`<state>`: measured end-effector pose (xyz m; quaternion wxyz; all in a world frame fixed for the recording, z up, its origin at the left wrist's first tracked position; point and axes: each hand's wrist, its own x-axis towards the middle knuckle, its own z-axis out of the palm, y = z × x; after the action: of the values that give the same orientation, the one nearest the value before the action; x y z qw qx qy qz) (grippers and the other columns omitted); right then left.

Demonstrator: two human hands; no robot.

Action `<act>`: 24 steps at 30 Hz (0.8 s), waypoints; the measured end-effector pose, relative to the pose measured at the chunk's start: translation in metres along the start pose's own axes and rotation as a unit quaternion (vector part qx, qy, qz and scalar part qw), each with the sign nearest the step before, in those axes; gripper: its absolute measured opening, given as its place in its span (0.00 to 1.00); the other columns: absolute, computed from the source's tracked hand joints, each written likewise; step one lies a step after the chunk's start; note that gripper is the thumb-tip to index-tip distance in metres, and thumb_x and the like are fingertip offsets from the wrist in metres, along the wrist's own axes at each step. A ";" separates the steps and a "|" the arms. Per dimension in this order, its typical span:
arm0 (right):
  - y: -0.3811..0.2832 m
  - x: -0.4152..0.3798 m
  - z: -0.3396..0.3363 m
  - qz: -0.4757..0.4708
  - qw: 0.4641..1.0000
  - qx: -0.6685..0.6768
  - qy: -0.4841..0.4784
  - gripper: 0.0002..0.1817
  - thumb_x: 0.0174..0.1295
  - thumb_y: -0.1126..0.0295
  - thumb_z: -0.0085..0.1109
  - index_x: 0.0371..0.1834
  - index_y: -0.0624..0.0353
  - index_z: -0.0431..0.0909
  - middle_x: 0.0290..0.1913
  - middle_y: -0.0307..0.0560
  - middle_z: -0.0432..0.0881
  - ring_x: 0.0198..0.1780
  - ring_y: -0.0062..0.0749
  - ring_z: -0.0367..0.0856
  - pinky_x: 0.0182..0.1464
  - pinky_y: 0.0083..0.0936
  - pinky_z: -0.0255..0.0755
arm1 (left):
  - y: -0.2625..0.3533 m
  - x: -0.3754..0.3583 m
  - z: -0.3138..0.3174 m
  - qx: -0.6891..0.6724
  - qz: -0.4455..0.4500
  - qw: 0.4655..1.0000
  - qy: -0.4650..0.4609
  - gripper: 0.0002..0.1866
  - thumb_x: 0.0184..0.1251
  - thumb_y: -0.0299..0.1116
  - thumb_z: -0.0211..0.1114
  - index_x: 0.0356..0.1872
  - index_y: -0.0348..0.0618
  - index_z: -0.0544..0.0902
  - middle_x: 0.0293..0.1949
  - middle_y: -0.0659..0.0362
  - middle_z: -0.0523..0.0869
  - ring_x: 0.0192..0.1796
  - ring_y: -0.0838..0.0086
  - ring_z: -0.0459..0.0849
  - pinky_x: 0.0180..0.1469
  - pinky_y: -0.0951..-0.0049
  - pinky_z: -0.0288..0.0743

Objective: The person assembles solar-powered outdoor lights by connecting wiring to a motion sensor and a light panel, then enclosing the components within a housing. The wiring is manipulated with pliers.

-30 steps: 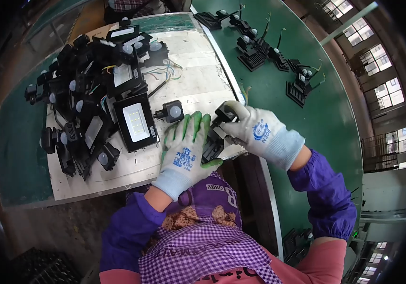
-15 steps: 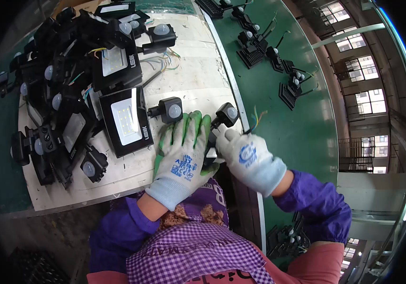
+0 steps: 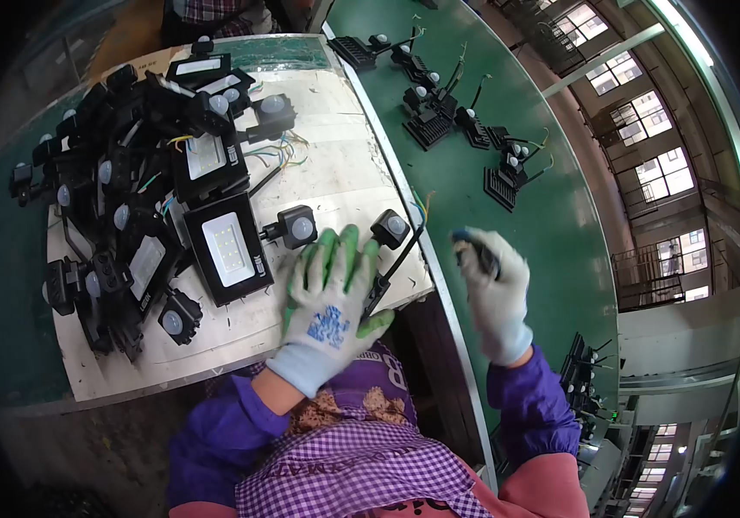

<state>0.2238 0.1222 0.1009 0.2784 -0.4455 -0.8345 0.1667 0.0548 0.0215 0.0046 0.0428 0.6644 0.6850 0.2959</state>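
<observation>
My left hand (image 3: 328,306), in a white and green glove, presses over a floodlight and covers most of its body. The fingers are spread across it, with the thumb at its near edge. From under the hand stick out the floodlight's motion sensor (image 3: 391,228) and a black cable (image 3: 401,263) with bare coloured wires. Over the green surface, my right hand (image 3: 501,298) is closed around a small dark tool with a blue end (image 3: 466,236); its kind is hidden by the fingers. Left of my left hand lies another floodlight (image 3: 230,246), its sensor (image 3: 301,227) close to my fingertips.
Black floodlights (image 3: 119,173) are heaped on the left of the white board (image 3: 335,147). A metal edge (image 3: 387,155) separates it from the green surface (image 3: 525,250), where several more floodlights (image 3: 430,116) lie. At the far end, a person in a checked garment (image 3: 206,10) is partly visible.
My right hand has drawn away from the floodlight to the right, and the dark tool now shows in it. My left hand stays on the floodlight. The view has shifted.
</observation>
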 end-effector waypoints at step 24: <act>0.020 -0.002 0.011 0.236 0.810 0.515 -0.149 0.10 0.65 0.72 0.60 0.44 0.66 0.81 0.21 0.34 0.76 0.20 0.14 0.70 0.24 0.15 0.65 | 0.036 0.031 0.000 -0.621 -0.141 0.769 -0.045 0.26 0.64 0.22 0.62 0.64 0.33 0.70 0.53 0.54 0.81 0.48 0.77 0.80 0.51 0.78 0.73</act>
<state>0.2311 0.1309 0.0813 0.2916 -0.3893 -0.5268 0.6971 0.0834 0.0484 0.0314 0.5183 0.4017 0.4347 0.6173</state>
